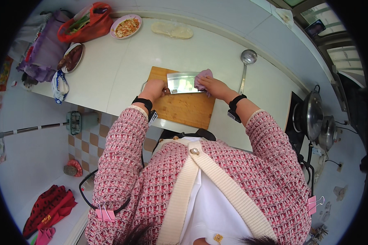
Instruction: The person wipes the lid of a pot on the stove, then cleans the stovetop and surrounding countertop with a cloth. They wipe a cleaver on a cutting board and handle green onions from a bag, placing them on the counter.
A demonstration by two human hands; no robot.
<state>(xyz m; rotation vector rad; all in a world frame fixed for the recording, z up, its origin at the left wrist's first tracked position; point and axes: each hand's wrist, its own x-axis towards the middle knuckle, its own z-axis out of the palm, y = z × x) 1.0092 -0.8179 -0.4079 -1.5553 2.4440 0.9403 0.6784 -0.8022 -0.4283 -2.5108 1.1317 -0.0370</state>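
Observation:
A broad steel cleaver (184, 82) is over the far part of a wooden cutting board (187, 108), its shiny blade reaching to the right. My left hand (155, 89) is closed at the blade's left end, where the cleaver's handle is hidden in my fist. Bunched in my right hand (216, 86) is a mauve cloth (205, 76), pressed against the right end of the blade. The cloth covers that end. A metal loop (143, 86) shows at the board's left edge, partly behind my left hand.
A steel ladle (248, 58) lies right of the board. Farther right, a lidded pan (313, 114) stands by the stove. Along the back are flat dough-like pieces in plastic (171, 30), a plate of shredded food (127, 27) and a red bag (89, 26). Sweet potatoes (72, 58) sit on a left-hand plate.

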